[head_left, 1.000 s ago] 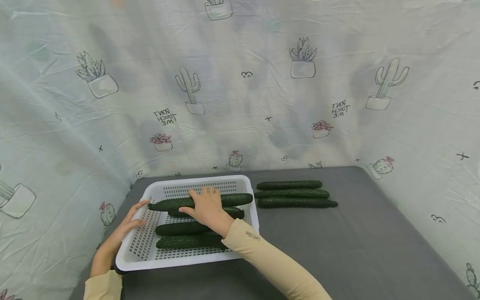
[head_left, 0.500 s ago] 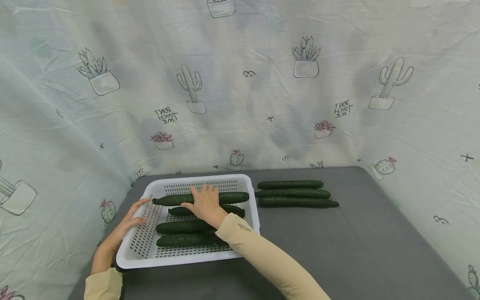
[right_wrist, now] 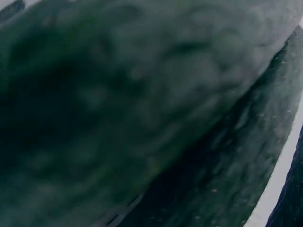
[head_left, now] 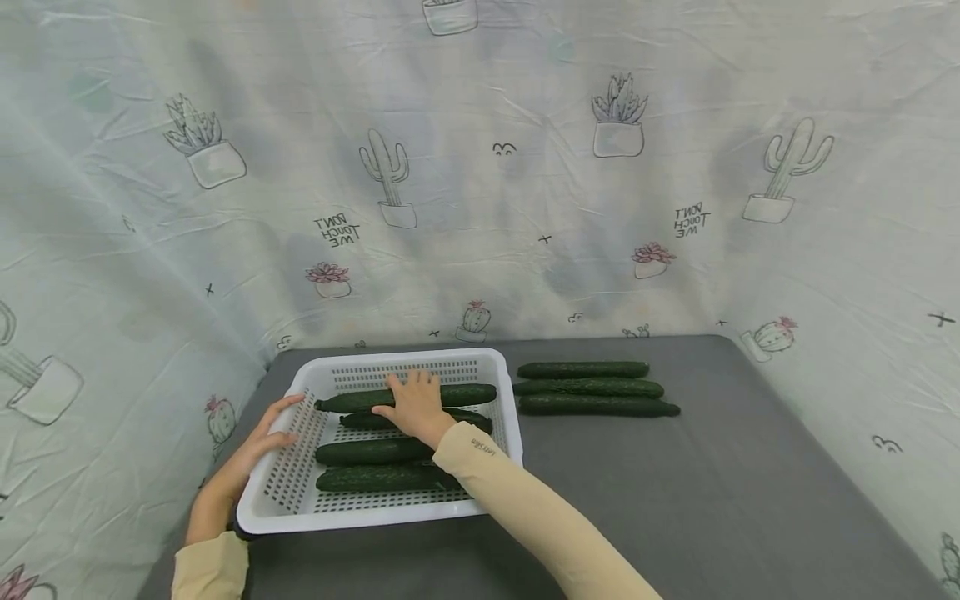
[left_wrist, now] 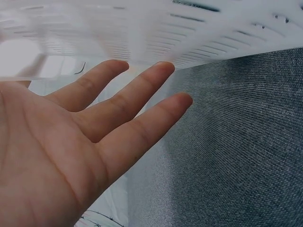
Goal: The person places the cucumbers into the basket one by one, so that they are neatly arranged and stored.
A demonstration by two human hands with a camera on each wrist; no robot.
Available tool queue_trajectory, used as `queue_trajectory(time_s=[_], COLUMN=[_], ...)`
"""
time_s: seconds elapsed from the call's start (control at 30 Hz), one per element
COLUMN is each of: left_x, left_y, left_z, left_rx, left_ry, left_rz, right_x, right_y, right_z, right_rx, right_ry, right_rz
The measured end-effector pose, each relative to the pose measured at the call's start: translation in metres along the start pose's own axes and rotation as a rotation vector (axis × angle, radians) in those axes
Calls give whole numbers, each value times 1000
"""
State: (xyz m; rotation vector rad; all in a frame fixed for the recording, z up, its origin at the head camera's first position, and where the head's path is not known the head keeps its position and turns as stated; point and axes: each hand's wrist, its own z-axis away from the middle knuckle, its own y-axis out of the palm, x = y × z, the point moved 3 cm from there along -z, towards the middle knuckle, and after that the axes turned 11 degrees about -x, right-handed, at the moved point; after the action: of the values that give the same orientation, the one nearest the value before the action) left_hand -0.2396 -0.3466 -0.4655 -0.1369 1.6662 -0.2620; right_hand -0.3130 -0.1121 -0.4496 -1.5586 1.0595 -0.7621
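In the head view my right hand (head_left: 420, 406) grips a long dark green cucumber (head_left: 472, 393), fingers over the far side and thumb at the near side. The cucumber lies lengthwise near the back of a white perforated plastic basket (head_left: 360, 523). Just in front of it is another cucumber (head_left: 363, 421), partly hidden by my hand. Two more cucumbers, a third one (head_left: 367, 452) and the front one (head_left: 375, 479), lie nearer me. My left hand (head_left: 247, 454) touches the basket's left rim; in the left wrist view three straight fingers (left_wrist: 142, 130) extend beneath the basket's slotted side. Cucumber skin fills the right wrist view.
Right of the basket, three cucumbers (head_left: 588, 387) lie side by side on the grey tabletop (head_left: 675, 500). A pale curtain (head_left: 480, 208) printed with cacti hangs behind the table and along both sides.
My right hand has lowered the cucumber into the back of the basket, shifting it slightly away from the left rim. My left hand stays at the left rim.
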Motion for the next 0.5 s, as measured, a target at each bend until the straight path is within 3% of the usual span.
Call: queue_trajectory(time_s=[0.17,0.37,0.5], left_x=[-3,-2,-2], left_y=[0,1,2], left_z=[-7,0,-1], left_rx=[-11,9,-9], left_ry=[81,-16,-4], left_rz=[-39,12,4], right_x=[-4,-4,-4], right_y=[9,12,12], right_z=[-1,-1,-1], right_rx=[5,13,24], right_ry=[-5,-3,-10], right_rz=[27,-17,-24])
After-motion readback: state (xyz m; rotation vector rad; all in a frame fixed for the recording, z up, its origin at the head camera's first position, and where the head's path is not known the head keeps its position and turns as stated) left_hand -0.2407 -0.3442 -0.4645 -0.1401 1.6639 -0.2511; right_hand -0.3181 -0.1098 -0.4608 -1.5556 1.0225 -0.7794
